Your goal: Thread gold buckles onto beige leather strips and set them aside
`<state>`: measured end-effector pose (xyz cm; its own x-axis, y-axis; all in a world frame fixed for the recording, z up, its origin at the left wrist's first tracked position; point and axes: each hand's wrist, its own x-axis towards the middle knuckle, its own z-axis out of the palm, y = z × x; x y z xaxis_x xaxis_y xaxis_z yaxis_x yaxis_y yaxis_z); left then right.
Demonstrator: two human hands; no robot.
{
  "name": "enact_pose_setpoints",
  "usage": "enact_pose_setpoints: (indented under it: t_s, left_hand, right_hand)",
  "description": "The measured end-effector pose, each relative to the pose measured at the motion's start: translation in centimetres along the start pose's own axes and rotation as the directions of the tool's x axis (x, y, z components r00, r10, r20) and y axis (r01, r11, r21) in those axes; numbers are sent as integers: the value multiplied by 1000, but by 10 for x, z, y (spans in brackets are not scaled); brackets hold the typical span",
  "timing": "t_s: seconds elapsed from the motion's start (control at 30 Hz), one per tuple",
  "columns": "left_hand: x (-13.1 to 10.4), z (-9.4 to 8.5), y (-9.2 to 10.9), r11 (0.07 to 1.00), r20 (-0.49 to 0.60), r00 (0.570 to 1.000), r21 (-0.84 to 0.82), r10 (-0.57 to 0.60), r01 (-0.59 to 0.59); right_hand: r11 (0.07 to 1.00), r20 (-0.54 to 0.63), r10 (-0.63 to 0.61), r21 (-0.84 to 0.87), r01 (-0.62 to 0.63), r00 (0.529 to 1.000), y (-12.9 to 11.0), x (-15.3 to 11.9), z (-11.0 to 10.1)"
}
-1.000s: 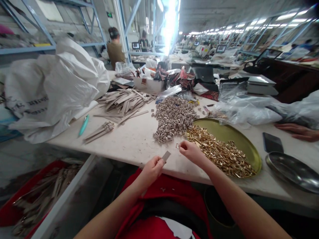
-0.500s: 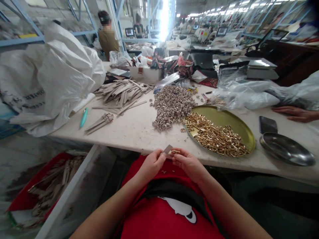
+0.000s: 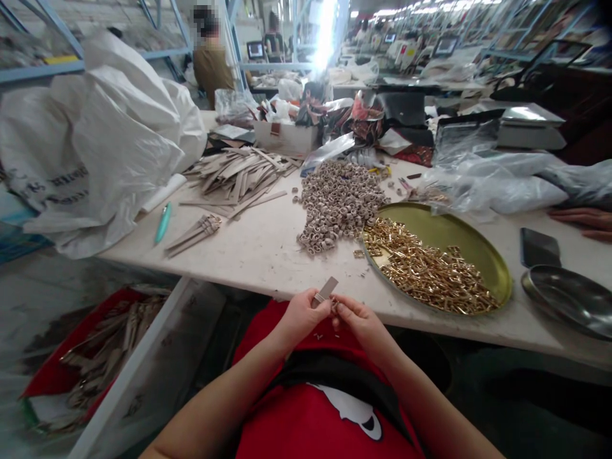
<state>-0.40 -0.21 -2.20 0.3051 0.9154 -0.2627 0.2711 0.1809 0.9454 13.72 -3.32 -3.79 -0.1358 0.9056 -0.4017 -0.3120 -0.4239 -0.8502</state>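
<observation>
The left hand [image 3: 300,317] pinches a short grey strap [image 3: 326,291] between thumb and fingers, and the free end of the strap points up and away from the hand, toward the table edge. The right hand [image 3: 359,320] is touching the left one at the fingertips, and it is closed around a small gold buckle [image 3: 335,304] that sits just at the lower end of the strap; the buckle is mostly hidden by the fingers, so I cannot tell if the strap already passes through it. Both hands are above the red apron [image 3: 306,421], just before the white table [image 3: 258,255]. Beyond the right hand, a little to its right, a round gold tray [image 3: 482,252] holds a heap of gold buckles [image 3: 430,274]. Straight ahead of both hands is a pile of small rolled grey loops [image 3: 335,204], touching the tray's left rim. Far ahead of the left hand lie loose long straps [image 3: 239,175], and left of them a teal pen [image 3: 162,223] and a big white sack [image 3: 105,140]. Below and left of the left hand, a red bin [image 3: 43,376] contains more straps. At the far right, a co-worker's hand [image 3: 581,220] rests on the table near a steel dish [image 3: 568,299].
</observation>
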Motion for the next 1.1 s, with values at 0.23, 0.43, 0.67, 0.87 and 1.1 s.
enact_pose_setpoints:
  t_s: [0.23,0.43,0.67,0.87,1.1]
  left_hand:
    - [1,-2,2,999,-27,1000,53,7,-6]
    - [-2,-3,7,968,-20,999,248,28,-22]
    - [-11,-10,16,908,52,992,399,119,-130]
    - [-31,-8,10,945,126,988,301,91,-126]
    - [-41,4,8,945,152,978,273,143,-181]
  right_hand:
    - [998,59,20,67,-24,998,-4,7,-2]
    - [960,95,106,248,-127,990,3,8,3]
    - [866,94,190,453,-212,977,-4,-1,-2]
    - [860,-65,103,507,-56,993,-3,-7,-1]
    - [939,-106,-25,339,60,994,11,-21,15]
